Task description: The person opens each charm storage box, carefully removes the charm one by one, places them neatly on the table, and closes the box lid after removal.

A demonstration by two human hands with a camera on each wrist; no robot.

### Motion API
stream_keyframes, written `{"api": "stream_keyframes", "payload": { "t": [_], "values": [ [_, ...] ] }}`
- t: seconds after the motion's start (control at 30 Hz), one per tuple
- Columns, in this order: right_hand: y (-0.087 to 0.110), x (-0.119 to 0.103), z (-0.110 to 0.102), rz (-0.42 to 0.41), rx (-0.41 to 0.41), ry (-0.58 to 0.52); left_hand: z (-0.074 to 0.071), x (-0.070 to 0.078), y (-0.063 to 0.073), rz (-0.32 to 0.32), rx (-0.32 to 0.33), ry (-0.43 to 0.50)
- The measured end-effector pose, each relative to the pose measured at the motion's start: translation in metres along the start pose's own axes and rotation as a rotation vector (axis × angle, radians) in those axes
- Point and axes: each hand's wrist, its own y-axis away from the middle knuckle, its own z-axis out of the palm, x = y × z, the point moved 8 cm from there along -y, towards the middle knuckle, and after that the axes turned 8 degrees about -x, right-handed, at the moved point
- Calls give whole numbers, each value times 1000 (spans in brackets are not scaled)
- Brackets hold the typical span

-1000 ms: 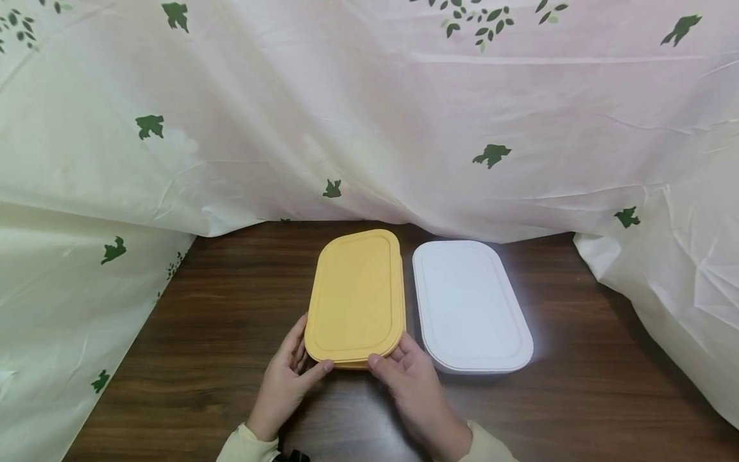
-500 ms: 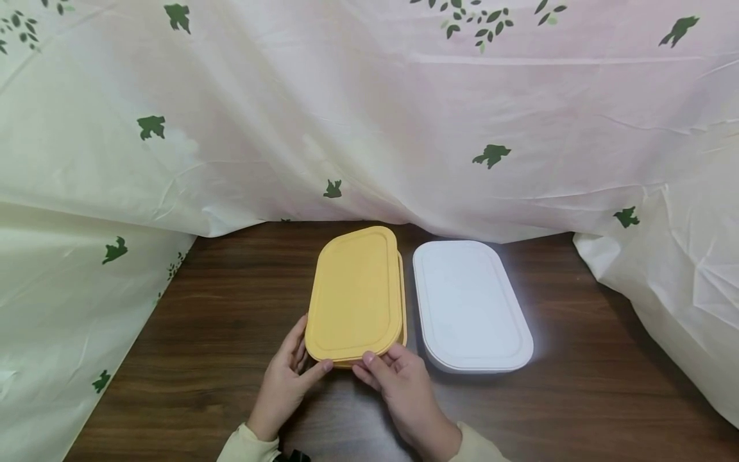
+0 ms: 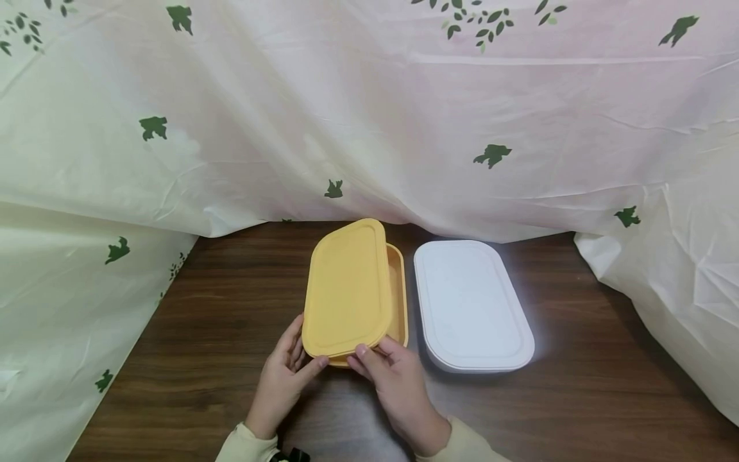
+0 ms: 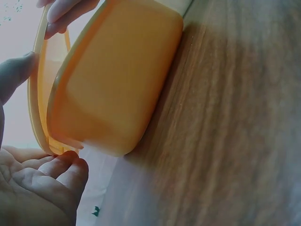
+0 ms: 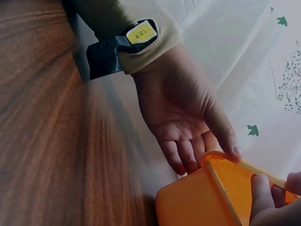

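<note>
Yellow lid (image 3: 346, 289): 1, rounded rectangle, above the yellow box; tilted, right side higher than left; contact along the left rim cannot be told.
Yellow box (image 4: 117, 75): 1, upright on the worktop (image 3: 231, 308); a strip of its inside shows along the right.
Left hand (image 3: 283, 378): thumb and fingers spread around the lid's near left corner, holding it; thumb on the near edge, fingers along the left side.
Right hand (image 3: 404, 391): thumb and fingers close together, pinching the lid's near edge toward the right corner.
White box (image 3: 473, 308): 1, lidded, just right of the yellow box, apart from it.
Worktop: dark brown, wood-grained.
Sleeves (image 3: 248, 443): 2, cream.
Cloth (image 3: 260, 115): pale, green birds and leaves, behind and at both sides.
</note>
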Motion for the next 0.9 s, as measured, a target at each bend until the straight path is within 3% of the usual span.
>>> {"api": "stream_keyframes", "payload": {
  "t": [0.13,0.37,0.57,0.77,0.9],
  "values": [
    [-3,-3,3,-47,-9,33,-3,1,1,-9,9,4],
    [-7,-12,14,-216,-59,143,-9,1,2,-2,24,-8],
    [-10,-13,17,-236,-41,256,-13,1,1,6,41,-31],
    [-12,-21,20,-318,0,421,-20,9,3,49,91,-139],
    [-15,-24,24,-391,-7,455,-25,29,4,102,133,-278]
  ]
}}
